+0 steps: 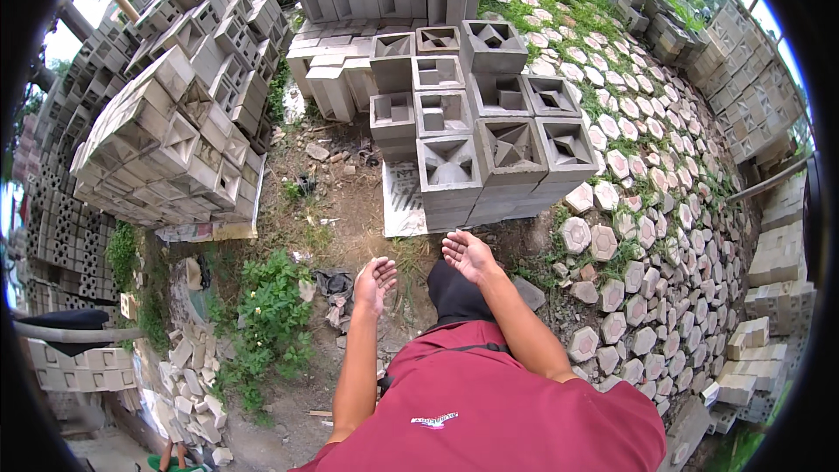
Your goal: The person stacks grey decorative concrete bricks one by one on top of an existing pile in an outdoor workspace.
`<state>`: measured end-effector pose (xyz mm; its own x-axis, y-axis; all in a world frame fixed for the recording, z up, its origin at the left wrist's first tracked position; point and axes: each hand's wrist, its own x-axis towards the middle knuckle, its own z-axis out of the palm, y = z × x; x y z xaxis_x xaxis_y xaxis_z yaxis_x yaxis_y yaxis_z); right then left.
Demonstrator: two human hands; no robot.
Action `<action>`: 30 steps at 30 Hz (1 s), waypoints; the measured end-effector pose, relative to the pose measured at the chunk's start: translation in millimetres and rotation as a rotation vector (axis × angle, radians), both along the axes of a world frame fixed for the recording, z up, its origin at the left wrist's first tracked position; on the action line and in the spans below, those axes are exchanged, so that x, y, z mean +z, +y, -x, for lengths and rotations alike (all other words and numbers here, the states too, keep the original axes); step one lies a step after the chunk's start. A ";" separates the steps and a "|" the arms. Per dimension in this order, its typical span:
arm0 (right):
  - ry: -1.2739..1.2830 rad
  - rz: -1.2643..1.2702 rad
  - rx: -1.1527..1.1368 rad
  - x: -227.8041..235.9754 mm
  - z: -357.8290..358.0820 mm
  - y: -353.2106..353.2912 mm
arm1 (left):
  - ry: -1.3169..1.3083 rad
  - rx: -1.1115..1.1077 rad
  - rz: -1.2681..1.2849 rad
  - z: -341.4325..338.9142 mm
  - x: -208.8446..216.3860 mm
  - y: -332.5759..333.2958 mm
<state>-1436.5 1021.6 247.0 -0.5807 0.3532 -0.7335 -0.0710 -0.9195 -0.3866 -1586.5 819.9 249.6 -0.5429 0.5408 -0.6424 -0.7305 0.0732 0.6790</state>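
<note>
Concrete blocks, angled fins inside; left hand, right hand near.

Pale hollow blocks stand stacked on the left, some with dark stains. Below them grows a leafy green plant (dotted with small pale flowers), near heaped broken pieces. Hexagonal pavers, grass between them, cover the right-hand ground.

Dirt ground, weedy in patches. 1 o'clock: grey hollow blocks stacked, pale sheet at their foot. 3 o'clock: hexagonal pavers. 9–10 o'clock: another block stack. 8 o'clock: leafy plant, rubble past it.
</note>
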 end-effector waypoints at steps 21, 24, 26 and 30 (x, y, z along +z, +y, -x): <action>-0.194 -0.013 -0.321 -14.7 119.3 158.0 | -0.053 -0.629 0.159 179.9 -18.0 317.7; -0.425 0.012 -0.457 -40.5 135.1 156.0 | -0.098 -0.782 0.319 204.9 -56.7 341.1; -0.551 0.049 -0.524 -59.0 137.7 150.9 | -0.157 -0.830 0.443 211.5 -70.0 361.0; -0.728 0.123 -0.556 -89.3 155.3 140.6 | -0.152 -0.996 0.541 225.9 -94.2 391.5</action>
